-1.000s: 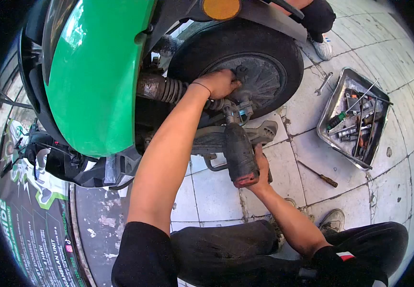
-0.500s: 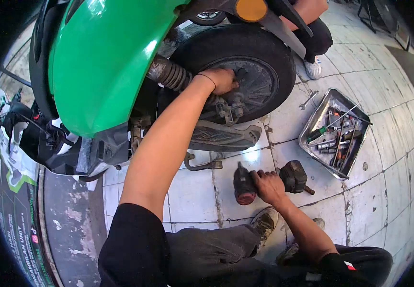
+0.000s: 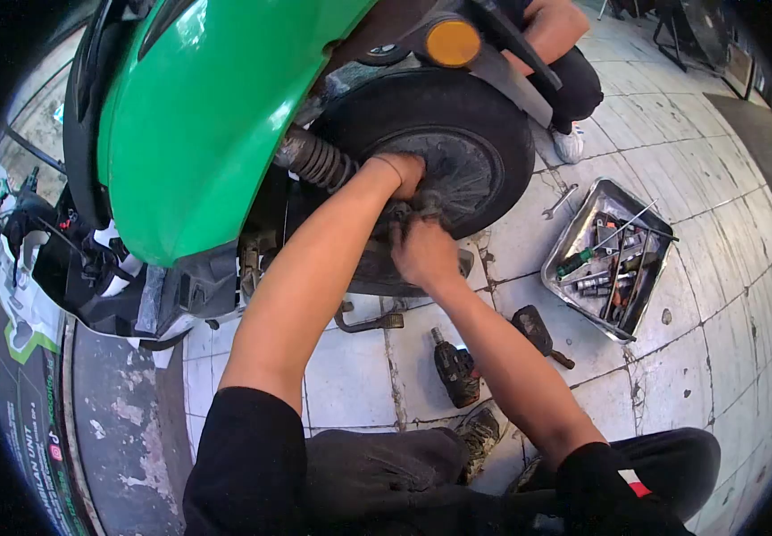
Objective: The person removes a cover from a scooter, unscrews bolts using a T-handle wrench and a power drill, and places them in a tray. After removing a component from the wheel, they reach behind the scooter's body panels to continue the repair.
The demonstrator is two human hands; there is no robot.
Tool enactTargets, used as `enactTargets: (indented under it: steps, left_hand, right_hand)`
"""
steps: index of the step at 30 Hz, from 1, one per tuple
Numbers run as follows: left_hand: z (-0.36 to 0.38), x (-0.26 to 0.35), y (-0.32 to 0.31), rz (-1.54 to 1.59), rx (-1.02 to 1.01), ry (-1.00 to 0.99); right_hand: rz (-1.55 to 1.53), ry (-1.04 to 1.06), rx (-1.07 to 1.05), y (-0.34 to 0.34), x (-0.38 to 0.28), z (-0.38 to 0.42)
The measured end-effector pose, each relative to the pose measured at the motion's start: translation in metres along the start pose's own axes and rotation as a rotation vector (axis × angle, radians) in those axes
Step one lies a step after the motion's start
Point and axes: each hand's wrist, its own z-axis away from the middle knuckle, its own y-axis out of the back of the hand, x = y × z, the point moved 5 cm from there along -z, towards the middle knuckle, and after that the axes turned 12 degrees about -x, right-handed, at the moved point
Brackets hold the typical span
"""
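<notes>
My left hand [image 3: 404,171] is at the hub side of the black wheel [image 3: 332,125], its fingers hidden behind the wrist and wheel parts. Just below it, my right hand [image 3: 427,250] reaches to the dark metal parts beside the hub; its fingers are bent around them, and what they touch is too dark to make out. The impact driver [image 3: 457,371] lies on the tiles below my right forearm, apart from both hands. Above the wheel rises the green body panel [image 3: 198,116] of the scooter, with the shock absorber [image 3: 314,159] left of my left wrist.
A metal tray [image 3: 554,268] of tools stands on the right, with a wrench [image 3: 561,202] beside it. Another black tool [image 3: 533,330] lies right of my forearm. Another person's arm [image 3: 557,31] and shoe [image 3: 568,143] show behind the wheel.
My right hand has let go of the driver on the floor and moved up to the wheel's hub parts. My left hand stays at the wheel. The view has shifted slightly.
</notes>
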Motion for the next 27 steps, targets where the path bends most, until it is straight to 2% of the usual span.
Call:
enactTargets:
  steps: [1,2,3,5,7,9,10,13,14,16,17,19,21,22,23,25,26,27]
  left_hand:
    - [0.001,0.004,0.003,0.005,0.054,-0.055]
    - [-0.002,0.005,0.001,-0.081,-0.042,-0.012]
    - [0.0,0.006,-0.001,-0.094,-0.041,-0.009]
    - [0.003,0.0,-0.006,0.003,0.066,-0.008]
    - [0.013,-0.001,-0.013,0.068,0.001,0.023]
    - [0.029,0.0,-0.012,0.153,0.137,-0.016]
    - [0.027,-0.003,-0.014,0.119,0.197,-0.08]
    - [0.025,0.0,-0.015,0.104,0.288,-0.095]
    - [0.025,0.002,-0.016,0.113,0.293,-0.1]
    - [0.031,0.002,-0.013,0.151,0.388,-0.076]
    - [0.033,0.003,-0.012,0.155,0.395,-0.079]
    - [0.056,0.015,-0.008,0.334,0.504,-0.114]
    - [0.058,0.04,-0.014,0.45,0.556,-0.211]
    - [0.058,0.055,-0.014,0.555,0.615,-0.289]
    - [0.056,0.074,-0.019,0.575,0.55,-0.336]
    - [0.033,0.111,-0.053,0.654,0.45,-0.315]
    - [0.013,0.128,-0.077,0.615,0.434,-0.382]
    - [-0.003,0.143,-0.099,0.574,0.419,-0.443]
  right_hand:
    - [-0.032,-0.036,-0.097,-0.008,-0.001,-0.005]
    - [-0.004,0.009,-0.087,-0.014,-0.006,0.004]
    - [0.023,0.053,-0.075,-0.022,-0.012,0.024]
    - [-0.045,0.369,0.007,-0.03,-0.027,0.081]
    - [-0.19,0.194,0.018,-0.052,0.022,0.098]
    - [-0.134,-0.236,-0.159,-0.054,0.092,0.098]
    - [0.034,-0.244,-0.191,-0.049,0.117,0.094]
    - [0.441,-0.264,-0.264,-0.042,0.181,0.086]
    - [0.453,-0.265,-0.267,-0.039,0.194,0.085]
    - [0.223,-0.416,-0.197,-0.021,0.203,0.079]
    - [0.231,-0.416,-0.194,-0.015,0.203,0.07]
    - [-0.291,-0.362,-0.084,0.003,0.182,0.054]
    - [-1.137,-0.409,-0.221,-0.004,0.158,0.045]
    - [-1.407,-0.433,-0.305,0.0,0.14,0.044]
    - [-1.677,-0.446,-0.387,0.0,0.123,0.045]
    - [-1.849,-0.502,-0.267,-0.011,0.121,0.047]
    - [-1.928,-0.409,-0.194,-0.022,0.127,0.046]
    - [-1.915,-0.414,-0.191,-0.04,0.149,0.047]
